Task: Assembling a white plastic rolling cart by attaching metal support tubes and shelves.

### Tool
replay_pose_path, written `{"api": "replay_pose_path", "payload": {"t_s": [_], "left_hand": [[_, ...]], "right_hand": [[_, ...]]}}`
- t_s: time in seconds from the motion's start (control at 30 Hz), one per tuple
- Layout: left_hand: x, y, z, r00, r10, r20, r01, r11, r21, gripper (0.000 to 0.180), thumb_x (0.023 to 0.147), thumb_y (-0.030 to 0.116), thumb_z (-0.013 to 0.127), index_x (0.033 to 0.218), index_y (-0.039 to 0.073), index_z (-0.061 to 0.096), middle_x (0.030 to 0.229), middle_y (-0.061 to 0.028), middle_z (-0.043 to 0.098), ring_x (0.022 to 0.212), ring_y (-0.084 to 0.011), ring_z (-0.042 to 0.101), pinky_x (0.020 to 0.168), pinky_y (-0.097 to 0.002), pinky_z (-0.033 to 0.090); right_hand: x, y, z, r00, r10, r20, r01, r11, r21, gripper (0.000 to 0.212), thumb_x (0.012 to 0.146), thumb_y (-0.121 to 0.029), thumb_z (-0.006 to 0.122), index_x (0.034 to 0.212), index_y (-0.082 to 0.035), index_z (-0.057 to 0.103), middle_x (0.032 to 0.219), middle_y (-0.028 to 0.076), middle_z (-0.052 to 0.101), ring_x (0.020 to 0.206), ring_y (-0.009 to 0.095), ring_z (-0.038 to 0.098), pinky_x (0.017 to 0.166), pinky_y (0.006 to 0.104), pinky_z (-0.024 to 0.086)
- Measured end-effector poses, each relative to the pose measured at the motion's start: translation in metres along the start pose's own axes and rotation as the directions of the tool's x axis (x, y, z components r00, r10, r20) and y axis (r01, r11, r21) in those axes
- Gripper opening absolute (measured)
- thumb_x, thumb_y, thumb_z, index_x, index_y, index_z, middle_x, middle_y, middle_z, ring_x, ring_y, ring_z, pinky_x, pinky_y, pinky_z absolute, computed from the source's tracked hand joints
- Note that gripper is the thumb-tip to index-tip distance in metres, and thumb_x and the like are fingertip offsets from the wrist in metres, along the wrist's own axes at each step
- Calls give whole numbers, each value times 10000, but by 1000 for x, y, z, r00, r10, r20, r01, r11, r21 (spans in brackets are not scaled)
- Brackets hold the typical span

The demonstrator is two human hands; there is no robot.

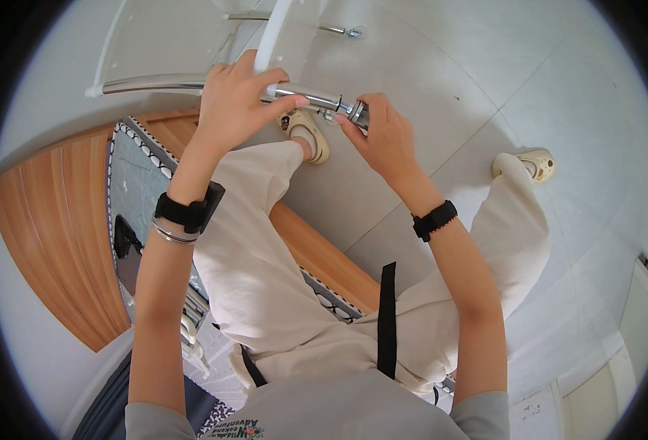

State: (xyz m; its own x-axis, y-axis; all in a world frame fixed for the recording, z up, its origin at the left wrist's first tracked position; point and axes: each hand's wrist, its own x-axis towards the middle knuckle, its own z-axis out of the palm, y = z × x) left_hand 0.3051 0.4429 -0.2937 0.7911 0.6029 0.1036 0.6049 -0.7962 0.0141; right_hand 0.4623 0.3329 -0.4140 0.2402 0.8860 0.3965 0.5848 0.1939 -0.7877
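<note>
A shelf unit with white panels point(274, 33) and chrome tube legs point(155, 83) lies tipped in front of me, its leg ends pointing right. My left hand point(240, 95) is closed round the nearer leg beside the white panel's corner, thumb along the metal. At the end of this leg, my right hand point(383, 136) pinches a short chrome-and-dark end fitting point(358, 114) between thumb and fingers. A small shiny piece point(328, 114) shows just below the joint; its kind is unclear. The far leg point(331, 28) ends in a small fitting with a clear, wheel-like part point(355, 32).
Grey floor tiles point(441, 66) spread ahead and to the right, with my shoes point(533, 165) on them. At the left, a wooden bench or bed frame point(60, 235) carries a patterned grey mat point(144, 172) with a black object point(126, 236) on it. Pale cabinets point(632, 315) stand at the right.
</note>
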Motion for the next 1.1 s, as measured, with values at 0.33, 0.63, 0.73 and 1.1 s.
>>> {"api": "replay_pose_path", "payload": {"t_s": [0.33, 0.63, 0.73, 1.1], "left_hand": [[1, -2, -4, 997, -31, 75, 27, 999, 45, 371, 639, 482, 639, 750, 129, 626, 729, -74, 495, 602, -249, 484, 599, -327, 350], [-1, -6, -4, 997, -21, 81, 19, 999, 28, 324, 654, 442, 643, 764, 138, 614, 786, -60, 510, 611, -237, 482, 615, -323, 346], [-1, -7, -3, 999, -9, 50, 8, 1000, 20, 359, 643, 467, 645, 755, 128, 619, 746, -70, 501, 601, -243, 482, 606, -331, 352], [-1, -11, -7, 996, -45, 71, 44, 999, 17, 339, 664, 450, 636, 776, 132, 611, 761, -62, 498, 616, -248, 474, 608, -331, 352]], "right_hand": [[7, 0, -2, 988, 72, 138, -99, 976, 194, 301, 796, -293, 580, 880, -25, 471, 681, 117, 522, 522, 272, 503, 455, 340, 396], [20, -14, -14, 904, 255, 344, -359, 889, 284, 308, 824, -292, 541, 818, 5, 459, 580, 148, 484, 495, 279, 460, 457, 357, 358], [24, -12, -15, 804, 346, 483, -530, 786, 319, 328, 819, -303, 547, 814, 16, 473, 542, 127, 454, 486, 223, 448, 451, 335, 354], [11, -20, -15, 953, 215, 212, -274, 910, 310, 392, 760, -307, 626, 964, -14, 463, 761, 122, 537, 633, 221, 552, 527, 296, 446]]}}
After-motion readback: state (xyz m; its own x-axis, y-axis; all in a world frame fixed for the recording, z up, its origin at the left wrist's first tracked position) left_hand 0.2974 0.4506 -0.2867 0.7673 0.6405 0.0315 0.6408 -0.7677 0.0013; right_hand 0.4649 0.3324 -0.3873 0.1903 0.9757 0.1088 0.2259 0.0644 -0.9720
